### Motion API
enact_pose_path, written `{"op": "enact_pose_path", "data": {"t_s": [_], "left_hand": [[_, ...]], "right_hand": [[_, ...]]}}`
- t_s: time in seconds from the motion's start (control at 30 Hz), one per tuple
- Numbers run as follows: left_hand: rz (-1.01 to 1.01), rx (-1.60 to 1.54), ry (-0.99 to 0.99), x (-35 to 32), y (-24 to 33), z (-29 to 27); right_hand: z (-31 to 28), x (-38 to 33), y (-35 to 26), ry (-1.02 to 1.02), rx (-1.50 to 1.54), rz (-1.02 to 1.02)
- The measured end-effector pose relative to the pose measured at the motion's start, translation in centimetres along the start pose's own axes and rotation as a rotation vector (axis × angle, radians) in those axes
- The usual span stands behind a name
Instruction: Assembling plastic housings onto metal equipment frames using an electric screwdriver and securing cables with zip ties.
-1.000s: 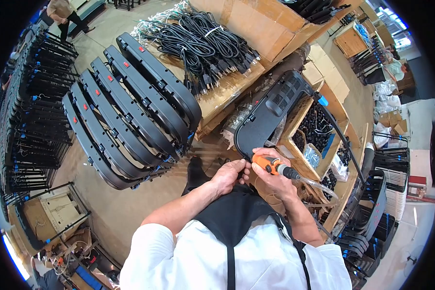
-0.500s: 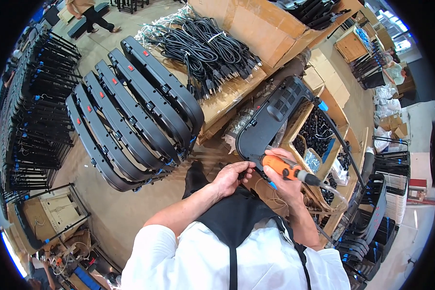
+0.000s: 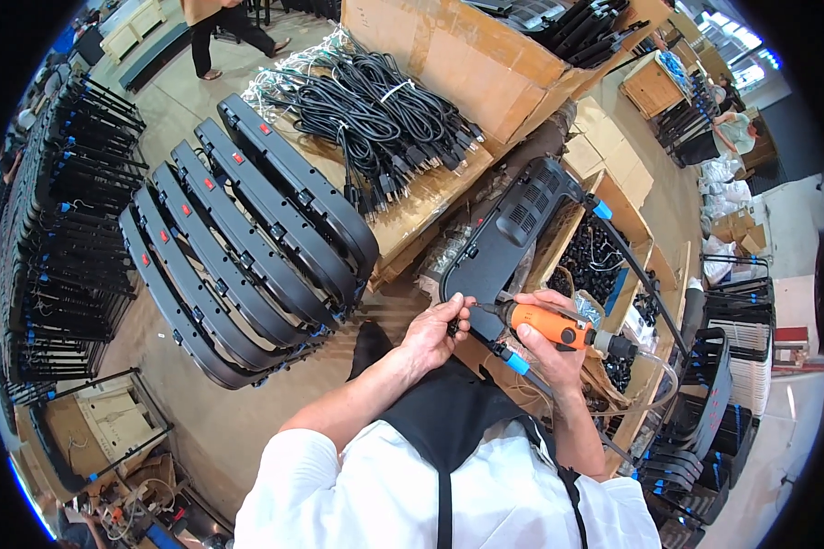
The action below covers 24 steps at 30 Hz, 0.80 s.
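Note:
My right hand [image 3: 558,352] is wrapped round an orange pneumatic screwdriver [image 3: 547,326], whose clear hose trails off to the right. Its dark tip points left, at the near end of a black plastic housing [image 3: 499,252] with a vented bulge. Just left of that tip, my left hand [image 3: 435,334] is closed in a pinch. Something small and dark shows under its fingers, too small to name. The housing sits on a black tube frame with blue tape [image 3: 516,363] near my right hand.
Several similar black housings [image 3: 275,229] with red switches stand in a row to the left. Bundled black power cords [image 3: 384,110] lie on a table by a cardboard box [image 3: 458,55]. Right of the housing, a wooden bin [image 3: 634,302] holds small black parts. A person [image 3: 212,32] walks far off.
The screwdriver has come away a little from the housing's edge, and its tip now shows. My left fingers have moved slightly left. The walking person has come further right.

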<state>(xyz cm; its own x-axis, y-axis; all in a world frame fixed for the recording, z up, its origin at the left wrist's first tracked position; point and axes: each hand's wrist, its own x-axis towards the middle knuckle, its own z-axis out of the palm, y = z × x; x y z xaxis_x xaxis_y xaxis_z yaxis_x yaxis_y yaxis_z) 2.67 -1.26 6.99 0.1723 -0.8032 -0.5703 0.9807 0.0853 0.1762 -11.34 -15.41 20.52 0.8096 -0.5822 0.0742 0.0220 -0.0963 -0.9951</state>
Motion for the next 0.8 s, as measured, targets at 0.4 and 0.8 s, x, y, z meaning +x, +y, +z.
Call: {"op": "enact_pose_path", "data": {"t_s": [0.4,0.8], "left_hand": [[-0.077,-0.148,-0.064,2.1,0.8,0.7],[-0.149,-0.21,-0.1,1.8,1.2,0.6]], "right_hand": [[0.6,0.9,0.8,-0.01,-0.038,0.054],[1.4,1.0,0.8,-0.016,-0.079,0.017]]}}
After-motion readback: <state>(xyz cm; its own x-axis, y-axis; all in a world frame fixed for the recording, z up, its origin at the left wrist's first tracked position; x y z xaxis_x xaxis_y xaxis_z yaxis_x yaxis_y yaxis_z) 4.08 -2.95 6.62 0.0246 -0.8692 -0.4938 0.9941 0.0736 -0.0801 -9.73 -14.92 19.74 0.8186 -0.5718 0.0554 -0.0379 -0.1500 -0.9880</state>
